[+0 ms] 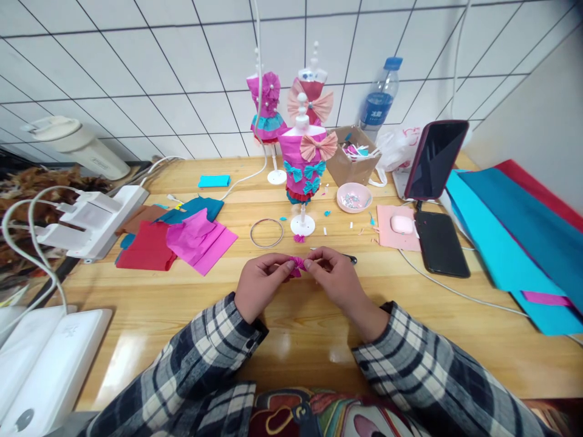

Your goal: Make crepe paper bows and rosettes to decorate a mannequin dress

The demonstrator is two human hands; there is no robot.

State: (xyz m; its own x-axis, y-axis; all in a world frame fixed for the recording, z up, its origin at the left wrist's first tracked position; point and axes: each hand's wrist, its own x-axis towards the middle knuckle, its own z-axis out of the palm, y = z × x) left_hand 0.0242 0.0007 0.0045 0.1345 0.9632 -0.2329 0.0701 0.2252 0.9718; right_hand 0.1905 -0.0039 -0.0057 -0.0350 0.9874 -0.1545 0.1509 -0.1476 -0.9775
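From here, left hand [259, 284] and right hand [337, 280] both pinching a magenta scrap [297, 265], maybe a bow, kinda half-hidden.

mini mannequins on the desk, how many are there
3: the front white mannequin dressed in magenta, the left white mannequin behind it in magenta and turquoise, and the rear white mannequin in red, partly hidden behind the front one.
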